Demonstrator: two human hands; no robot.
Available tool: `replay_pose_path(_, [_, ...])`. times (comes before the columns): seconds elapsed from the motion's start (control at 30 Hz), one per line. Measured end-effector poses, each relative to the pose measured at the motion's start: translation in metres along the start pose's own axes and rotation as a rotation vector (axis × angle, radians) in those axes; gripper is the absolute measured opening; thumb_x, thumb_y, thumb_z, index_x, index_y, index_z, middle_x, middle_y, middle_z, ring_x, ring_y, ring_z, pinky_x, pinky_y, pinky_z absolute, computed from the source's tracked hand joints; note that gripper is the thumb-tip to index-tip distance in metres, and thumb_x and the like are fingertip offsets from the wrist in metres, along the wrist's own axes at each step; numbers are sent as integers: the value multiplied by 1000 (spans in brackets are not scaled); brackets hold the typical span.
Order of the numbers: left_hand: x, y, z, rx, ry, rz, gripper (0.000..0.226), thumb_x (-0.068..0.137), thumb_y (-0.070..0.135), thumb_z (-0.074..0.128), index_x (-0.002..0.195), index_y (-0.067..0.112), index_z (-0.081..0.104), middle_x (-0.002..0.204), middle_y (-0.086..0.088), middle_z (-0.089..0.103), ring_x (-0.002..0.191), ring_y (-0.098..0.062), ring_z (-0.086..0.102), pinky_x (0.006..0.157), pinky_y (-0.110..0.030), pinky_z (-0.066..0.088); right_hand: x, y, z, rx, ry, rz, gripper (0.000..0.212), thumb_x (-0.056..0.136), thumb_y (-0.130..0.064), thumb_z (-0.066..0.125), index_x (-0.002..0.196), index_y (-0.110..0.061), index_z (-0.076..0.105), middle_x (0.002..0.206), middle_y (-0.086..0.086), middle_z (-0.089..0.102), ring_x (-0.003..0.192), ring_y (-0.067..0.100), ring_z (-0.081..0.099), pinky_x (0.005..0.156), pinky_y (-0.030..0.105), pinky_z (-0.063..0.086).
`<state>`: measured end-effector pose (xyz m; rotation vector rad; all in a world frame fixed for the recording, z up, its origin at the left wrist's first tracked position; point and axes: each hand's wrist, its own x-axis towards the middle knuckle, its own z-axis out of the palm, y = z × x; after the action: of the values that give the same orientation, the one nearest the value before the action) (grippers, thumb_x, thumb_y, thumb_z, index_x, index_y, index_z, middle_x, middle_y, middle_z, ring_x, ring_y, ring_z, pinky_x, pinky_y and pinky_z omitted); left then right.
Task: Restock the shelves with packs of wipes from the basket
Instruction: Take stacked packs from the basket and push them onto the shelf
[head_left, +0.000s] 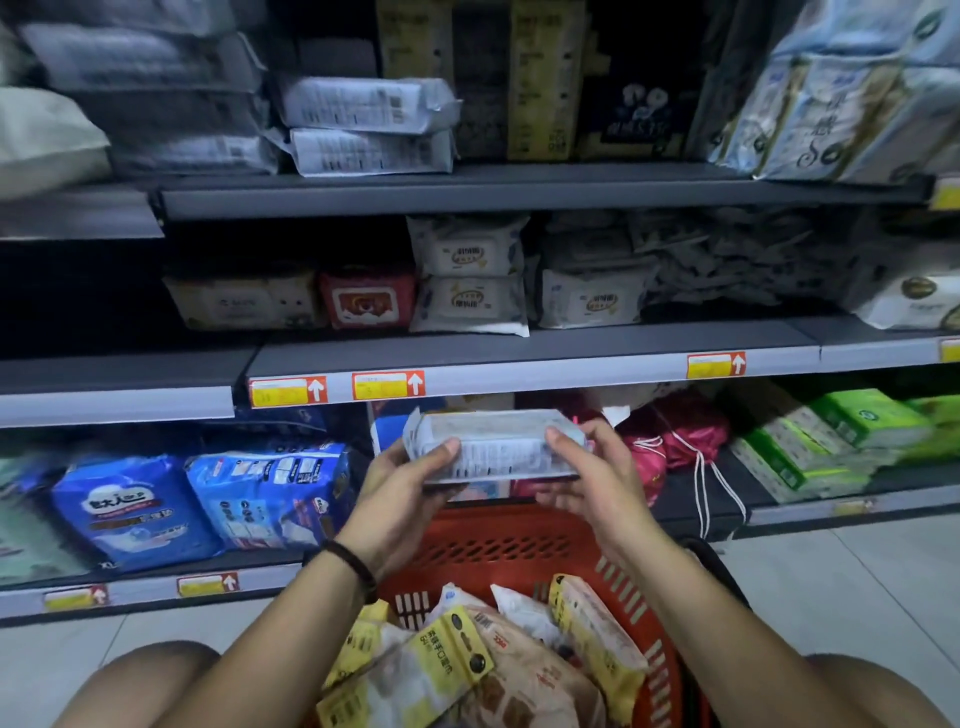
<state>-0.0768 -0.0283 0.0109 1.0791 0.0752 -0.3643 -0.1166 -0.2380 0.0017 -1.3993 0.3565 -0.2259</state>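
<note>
Both hands hold one pack of wipes (493, 447) flat, printed underside toward the camera, above the far rim of the red basket (524, 540). Left hand (402, 486): thumb on the near face at the pack's left end, fingers curled beneath, clamped on the pack. Right hand (584, 478): thumb on the near face at the right end, fingers wrapped around behind that end, also clamped. Pack sits just below the front edge of the middle shelf (519, 371), which carries yellow-and-red price tags (388, 385) directly above the fingers. Above that edge, wipes packs (467, 304) stand in two-high stacks; open dark room lies up and left of the left fingers, over a low row with a red pack (368, 299). Behind the fingers, on the bottom shelf, pink drawstring bags (675, 431) sit to the right, blue packs (132, 506) to the left, green packs (826, 441) further right. Below the wrists, the basket holds several packs (467, 660) with yellow labels, piled tilted and overlapping. Dark bead bracelet (353, 566) on the left wrist. Tiled floor (841, 587) shows right of the basket.
</note>
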Motion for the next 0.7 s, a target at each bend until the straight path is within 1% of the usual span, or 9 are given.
replay_pose_path(0.1, [2,19,-10,-32,-33,90,43,86,10,77,126,-1,64,125,-19,75,113,-29,74,91,-38,64,-5,-21,-2,-161,-80,-194,52,69,-41,90,110,-25,63,121,8,73,98,31,76,84,56,63])
replay_pose_path(0.13, [1,26,-12,-31,-52,106,49,86,10,80,130,-5,62,128,-22,73,115,-32,72,93,-41,63,-6,-27,-3,-157,-86,-233,58,66,-41,90,115,-28,64,126,6,72,106,29,74,91,51,61])
replay_pose_path(0.2, [-6,40,-16,-13,-93,115,53,86,10,79,132,-11,59,129,-28,70,113,-35,72,88,-43,65,-8,-39,-4,-138,-119,-285,66,68,-28,95,126,-22,64,129,5,72,114,23,72,98,37,57])
replay_pose_path(0.27, [-16,59,-15,36,-151,149,45,88,6,76,128,-9,61,126,-28,72,108,-33,75,80,-39,66,-9,-53,-1,-137,-153,-341,57,76,-6,92,127,-11,67,124,4,74,108,12,73,91,21,57])
replay_pose_path(0.37, [-22,88,-15,155,-162,302,53,83,2,80,132,8,61,125,-15,76,110,-30,75,86,-43,65,-8,-86,20,-125,-141,-438,46,84,8,79,125,-9,69,121,0,74,96,3,75,83,17,58])
replay_pose_path(0.43, [-18,113,-10,252,-59,447,63,78,10,88,133,17,59,127,-7,75,116,-29,73,95,-53,61,1,-114,39,-105,-98,-531,41,86,5,79,122,-11,70,119,0,73,99,1,74,88,22,59])
replay_pose_path(0.5, [-15,143,1,258,19,577,60,76,18,91,125,13,57,123,-6,76,115,-28,73,92,-54,61,13,-145,62,-43,-52,-599,33,87,-2,81,115,-15,70,115,4,75,101,7,73,91,29,59])
replay_pose_path(0.6, [-10,196,23,294,34,732,40,82,19,82,113,8,58,118,-5,77,102,-22,78,77,-48,66,33,-193,97,-5,-5,-684,19,91,-9,80,106,-18,72,104,7,79,92,13,73,84,29,59])
replay_pose_path(0.7, [2,246,42,390,116,928,27,90,13,80,108,5,63,124,-1,70,91,-6,77,61,-30,65,58,-240,129,-17,77,-788,8,93,-18,81,100,-20,76,94,0,80,84,8,71,76,24,56])
